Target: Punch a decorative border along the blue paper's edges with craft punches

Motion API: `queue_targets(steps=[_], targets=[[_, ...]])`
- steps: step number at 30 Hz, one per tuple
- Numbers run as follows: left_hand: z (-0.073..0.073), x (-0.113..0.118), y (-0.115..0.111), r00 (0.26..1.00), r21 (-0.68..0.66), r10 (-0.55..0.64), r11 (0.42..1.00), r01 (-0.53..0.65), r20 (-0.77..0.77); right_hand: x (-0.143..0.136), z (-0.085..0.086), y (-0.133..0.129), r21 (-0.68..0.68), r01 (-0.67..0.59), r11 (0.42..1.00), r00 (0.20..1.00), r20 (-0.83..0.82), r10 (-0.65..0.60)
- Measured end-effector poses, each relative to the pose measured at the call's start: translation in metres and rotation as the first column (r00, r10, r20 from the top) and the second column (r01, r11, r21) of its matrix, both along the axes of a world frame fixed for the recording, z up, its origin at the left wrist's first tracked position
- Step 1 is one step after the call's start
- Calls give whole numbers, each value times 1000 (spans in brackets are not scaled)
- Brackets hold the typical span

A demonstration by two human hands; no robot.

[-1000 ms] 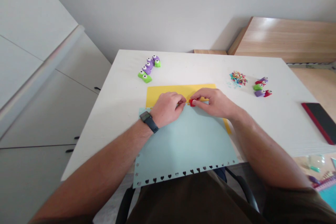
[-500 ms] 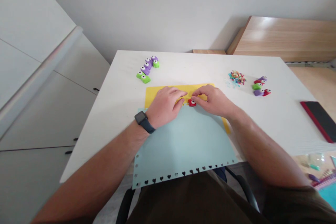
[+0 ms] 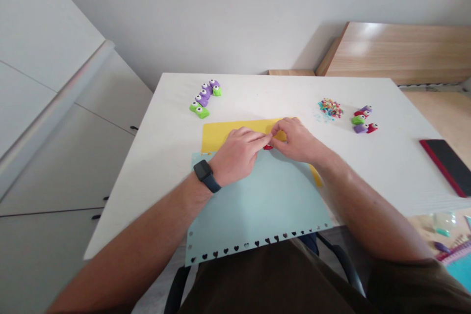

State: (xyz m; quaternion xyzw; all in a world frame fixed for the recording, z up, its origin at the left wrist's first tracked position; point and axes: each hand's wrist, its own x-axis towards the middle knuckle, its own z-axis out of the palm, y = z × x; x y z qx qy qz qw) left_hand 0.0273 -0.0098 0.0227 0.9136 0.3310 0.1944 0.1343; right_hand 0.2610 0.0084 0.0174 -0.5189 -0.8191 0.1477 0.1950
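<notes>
While I watch through the head camera, my left hand (image 3: 239, 154) and right hand (image 3: 297, 140) meet at the far edge of the pale blue paper sheet (image 3: 257, 206), fingertips pinched together on a small red plastic craft punch (image 3: 268, 147), which is mostly hidden between them. That punch sits where the blue sheet overlaps the yellow paper sheet (image 3: 221, 133) lying just beyond it. The blue sheet's near edge, overhanging the white table (image 3: 172, 122), carries a row of heart-shaped holes. Far left of the blue sheet stands a cluster of green and purple punches (image 3: 204, 96). Far right of it lie a heap of coloured paper bits (image 3: 331, 107), more punches (image 3: 362, 120), and a red-edged black phone (image 3: 443, 164).
</notes>
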Motion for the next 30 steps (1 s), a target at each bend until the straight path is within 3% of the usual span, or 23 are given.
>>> queue_targets(steps=[10,30], targets=[[4,4,4,997,23,3,1000,-1,-78,-4,-3,-3,9,69,998,995,75,-69],[2,2,6,996,5,-23,1000,24,-88,-8,-2,-6,-11,70,998,993,97,-68]])
